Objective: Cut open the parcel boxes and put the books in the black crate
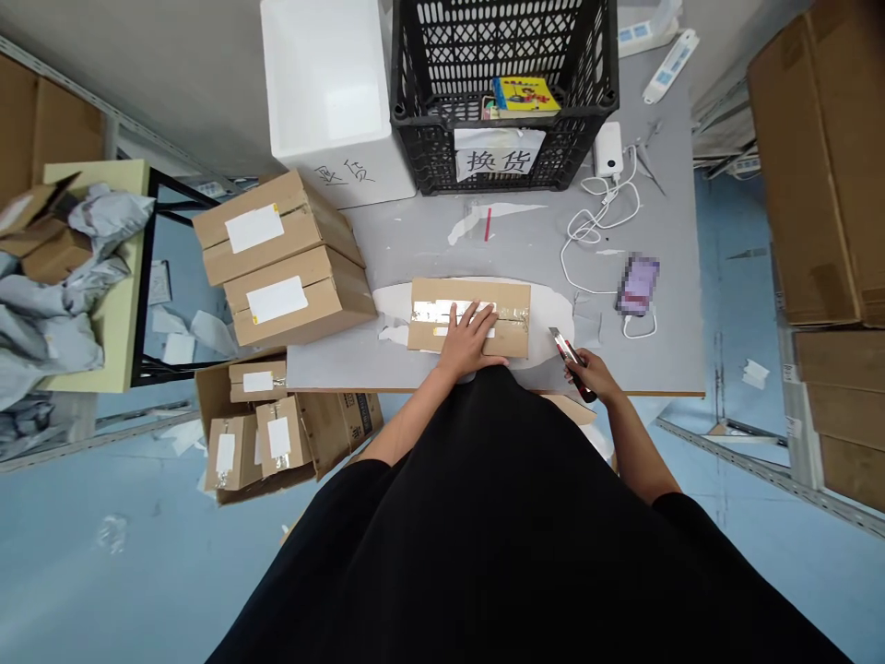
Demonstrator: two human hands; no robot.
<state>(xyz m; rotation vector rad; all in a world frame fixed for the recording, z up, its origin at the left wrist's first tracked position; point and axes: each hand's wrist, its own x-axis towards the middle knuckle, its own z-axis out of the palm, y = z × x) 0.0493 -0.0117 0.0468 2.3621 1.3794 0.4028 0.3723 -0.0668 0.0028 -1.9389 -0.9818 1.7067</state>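
Note:
A taped cardboard box (508, 318) lies flat on the grey table, on a pale, worn patch of its surface. My left hand (466, 341) rests on top of the box, fingers spread over the white label and shiny clear tape. To the right of the box, my right hand (595, 375) is closed around a red and black utility knife (568, 352). The knife's blade is out and points up and left, apart from the box.
Two stacked cardboard boxes (283, 286) stand at the table's left. Behind are a white bin (346, 166) and a black crate (442, 171) holding books. A phone (637, 284), a white cable (581, 231) and scissors (650, 166) lie right. An open carton (338, 429) holds boxes below.

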